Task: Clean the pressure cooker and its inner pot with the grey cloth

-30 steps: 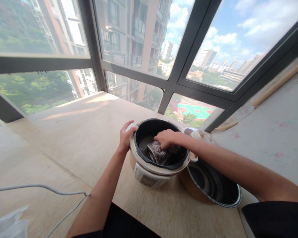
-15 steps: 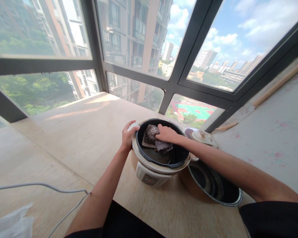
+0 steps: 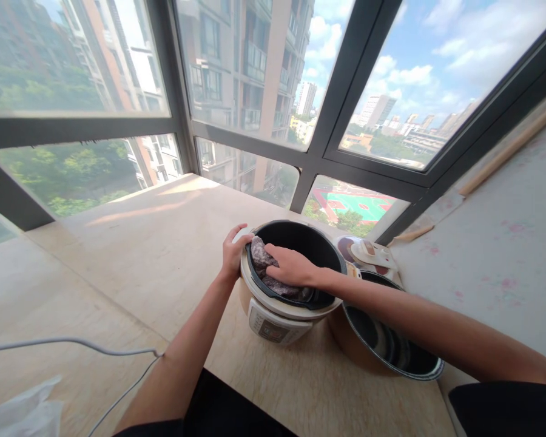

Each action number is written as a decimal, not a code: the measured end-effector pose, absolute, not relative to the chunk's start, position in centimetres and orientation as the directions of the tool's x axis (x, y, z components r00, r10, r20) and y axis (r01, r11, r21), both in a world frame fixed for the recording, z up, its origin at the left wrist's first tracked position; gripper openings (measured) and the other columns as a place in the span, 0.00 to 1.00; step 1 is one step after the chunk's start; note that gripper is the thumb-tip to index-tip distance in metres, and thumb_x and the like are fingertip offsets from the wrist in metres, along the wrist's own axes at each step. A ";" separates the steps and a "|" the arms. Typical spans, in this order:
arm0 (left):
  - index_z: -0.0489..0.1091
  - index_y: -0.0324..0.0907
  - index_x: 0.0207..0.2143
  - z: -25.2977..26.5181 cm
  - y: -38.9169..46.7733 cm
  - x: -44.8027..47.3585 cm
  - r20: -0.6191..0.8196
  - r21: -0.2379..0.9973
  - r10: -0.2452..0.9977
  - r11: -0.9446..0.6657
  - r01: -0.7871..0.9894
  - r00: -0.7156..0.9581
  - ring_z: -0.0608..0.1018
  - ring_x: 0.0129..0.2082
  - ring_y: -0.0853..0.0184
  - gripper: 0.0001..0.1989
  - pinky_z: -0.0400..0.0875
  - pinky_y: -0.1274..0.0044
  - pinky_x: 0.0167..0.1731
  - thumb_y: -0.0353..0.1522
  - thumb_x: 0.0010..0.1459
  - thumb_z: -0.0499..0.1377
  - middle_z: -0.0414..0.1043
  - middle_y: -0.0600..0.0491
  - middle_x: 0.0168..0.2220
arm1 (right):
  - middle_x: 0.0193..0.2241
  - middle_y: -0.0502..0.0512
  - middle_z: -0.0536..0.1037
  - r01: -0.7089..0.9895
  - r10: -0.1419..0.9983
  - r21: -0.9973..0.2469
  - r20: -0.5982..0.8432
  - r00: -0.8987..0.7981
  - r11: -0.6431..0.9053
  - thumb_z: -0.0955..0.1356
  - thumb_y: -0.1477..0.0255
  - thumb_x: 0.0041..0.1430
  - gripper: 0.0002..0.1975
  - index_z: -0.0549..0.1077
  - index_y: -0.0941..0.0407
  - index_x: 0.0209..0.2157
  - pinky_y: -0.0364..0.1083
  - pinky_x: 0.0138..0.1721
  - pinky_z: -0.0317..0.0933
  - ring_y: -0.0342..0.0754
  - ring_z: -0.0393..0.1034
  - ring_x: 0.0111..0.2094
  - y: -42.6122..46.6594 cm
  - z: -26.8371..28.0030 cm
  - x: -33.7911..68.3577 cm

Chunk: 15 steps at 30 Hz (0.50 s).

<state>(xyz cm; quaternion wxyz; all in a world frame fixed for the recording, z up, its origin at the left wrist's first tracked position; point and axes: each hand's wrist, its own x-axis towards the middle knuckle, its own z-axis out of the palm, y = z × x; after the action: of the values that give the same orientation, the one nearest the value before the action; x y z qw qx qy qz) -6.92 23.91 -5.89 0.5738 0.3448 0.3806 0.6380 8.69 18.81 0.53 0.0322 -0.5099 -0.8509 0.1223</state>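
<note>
An electric pressure cooker [image 3: 279, 325] with a cream body, a front control panel and a dark inside stands lidless on the stone-like surface. My left hand [image 3: 233, 252] grips its left side at the rim, thumb over the edge. Reaching inside, my right hand [image 3: 291, 266] is closed on a crumpled grey-brown cloth [image 3: 262, 255], which it presses against the inner wall at the near left. Part of the cloth bunches under my palm and fingers, low at the front of the cooker.
A dark-lined inner pot [image 3: 391, 340] lies tilted to the right of the cooker, under my right forearm. Behind it is the cooker's lid [image 3: 366, 252]. A grey cable [image 3: 73, 341] and a white plastic bag [image 3: 25, 409] lie at the left. Windows [image 3: 250, 133] border the ledge.
My right hand has wiped the cloth from the middle of the cooker's inside to its near left wall. My left hand keeps its hold on the rim.
</note>
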 end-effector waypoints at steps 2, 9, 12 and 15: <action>0.71 0.39 0.47 -5.8 23.9 -6.9 0.007 0.878 0.995 -0.056 -0.475 -0.104 0.69 0.25 0.71 0.31 0.62 0.78 0.28 0.36 0.38 0.69 0.71 0.57 0.27 | 0.44 0.59 0.76 0.786 0.787 -0.194 -0.090 -0.610 0.587 0.63 0.70 0.61 0.12 0.68 0.56 0.46 0.47 0.40 0.62 0.54 0.72 0.42 18.2 1.0 9.4; 0.70 0.39 0.47 -5.5 23.6 -6.9 -0.010 0.889 0.994 -0.042 -0.456 -0.110 0.68 0.22 0.72 0.31 0.61 0.78 0.27 0.37 0.37 0.69 0.71 0.58 0.26 | 0.44 0.57 0.75 0.539 0.498 -0.031 -0.341 -0.797 0.842 0.65 0.73 0.61 0.16 0.74 0.52 0.50 0.48 0.38 0.63 0.53 0.72 0.41 16.8 3.5 11.7; 0.71 0.39 0.47 -5.5 23.6 -6.9 -0.011 0.897 0.993 -0.042 -0.440 -0.116 0.67 0.22 0.72 0.31 0.61 0.78 0.26 0.37 0.37 0.69 0.71 0.58 0.25 | 0.45 0.58 0.76 0.550 0.501 0.012 -0.426 -0.753 0.835 0.66 0.73 0.60 0.19 0.73 0.50 0.53 0.49 0.38 0.64 0.55 0.73 0.44 17.2 4.1 12.2; 0.71 0.39 0.47 -5.6 23.7 -6.9 -0.008 0.902 0.993 -0.045 -0.430 -0.122 0.68 0.22 0.72 0.31 0.61 0.77 0.27 0.38 0.37 0.69 0.71 0.58 0.26 | 0.46 0.60 0.76 0.620 0.574 0.076 -0.479 -0.665 0.781 0.68 0.69 0.59 0.21 0.72 0.51 0.55 0.49 0.36 0.65 0.57 0.75 0.43 18.2 3.6 12.5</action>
<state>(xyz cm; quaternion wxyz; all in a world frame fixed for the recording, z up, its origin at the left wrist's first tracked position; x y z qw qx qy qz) -6.90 23.68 -5.59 0.5623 0.3506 0.4014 0.6323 12.54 18.19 3.60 -0.2459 -0.3275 -0.9111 0.0467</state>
